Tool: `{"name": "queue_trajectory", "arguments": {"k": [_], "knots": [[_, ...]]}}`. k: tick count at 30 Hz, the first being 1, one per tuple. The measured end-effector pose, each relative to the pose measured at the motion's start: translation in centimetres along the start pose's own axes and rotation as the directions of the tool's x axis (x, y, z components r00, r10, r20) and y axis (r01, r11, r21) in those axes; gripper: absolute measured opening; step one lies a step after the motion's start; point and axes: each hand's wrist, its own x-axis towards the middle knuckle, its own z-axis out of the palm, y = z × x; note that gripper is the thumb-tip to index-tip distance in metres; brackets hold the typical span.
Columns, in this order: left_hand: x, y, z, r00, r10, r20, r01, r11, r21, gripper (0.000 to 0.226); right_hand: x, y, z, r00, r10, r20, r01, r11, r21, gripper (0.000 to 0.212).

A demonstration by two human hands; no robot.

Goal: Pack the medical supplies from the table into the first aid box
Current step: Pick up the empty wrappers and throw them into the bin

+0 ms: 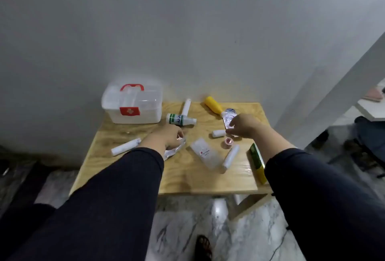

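A clear first aid box point(131, 104) with a red handle and red latch stands shut at the table's back left. My left hand point(166, 136) rests on a silver blister pack point(174, 150), fingers curled around its top edge. My right hand point(242, 125) pinches the lower end of another silver blister strip point(228, 116). Loose on the table lie a green-labelled white bottle point(180, 119), a yellow bottle point(213, 105), a white tube point(186, 107), white gauze rolls point(125, 146) point(230, 158) point(218, 133), a pink tape roll point(229, 141), a clear packet point(204, 154) and a green-yellow box point(258, 162).
The small wooden table point(187, 177) stands against a grey wall. A white slanted beam point(333, 102) rises at the right. Marble floor and my sandalled foot point(204, 246) show below the table's front edge.
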Motion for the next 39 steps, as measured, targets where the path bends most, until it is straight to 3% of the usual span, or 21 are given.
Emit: {"name": "queue_trajectory", "arguments": {"k": [5, 9, 13, 17, 26, 33, 39], "knots": [[3.7, -1.3, 2.4, 0.996, -0.085, -0.013, 0.083, 0.993, -0.088, 0.032, 6.1, 3.7, 1.7, 0.994, 0.086, 0.067, -0.095, 0.987, 0.132, 0.041], [5.0, -2.2, 4.2, 0.988, -0.149, -0.040, 0.137, 0.967, -0.214, 0.041, 11.9, 6.6, 4.9, 0.990, 0.137, 0.014, -0.134, 0.934, 0.332, 0.045], [5.5, -2.6, 5.0, 0.975, -0.188, -0.119, 0.152, 0.952, -0.264, 0.040, 14.7, 7.7, 7.0, 0.983, 0.185, 0.019, -0.176, 0.892, 0.416, 0.047], [5.4, -2.5, 5.2, 0.962, -0.239, -0.133, 0.190, 0.933, -0.304, 0.039, 15.7, 7.9, 8.2, 0.982, 0.190, 0.015, -0.170, 0.840, 0.515, 0.040], [4.2, -1.3, 3.5, 0.948, -0.269, -0.167, 0.194, 0.910, -0.366, 0.043, 13.4, 8.2, 4.9, 0.977, 0.209, -0.042, -0.120, 0.703, 0.701, 0.055], [3.0, 0.7, -2.6, 0.867, -0.287, -0.407, 0.071, 0.880, -0.469, 0.047, 11.6, 3.2, -1.8, 0.998, 0.027, -0.063, 0.040, 0.514, 0.857, 0.071], [-2.2, -2.6, -5.6, 0.784, -0.399, -0.475, 0.097, 0.835, -0.542, 0.060, 9.3, -6.8, -2.4, 0.980, -0.184, -0.068, 0.166, 0.589, 0.791, 0.069]]}}
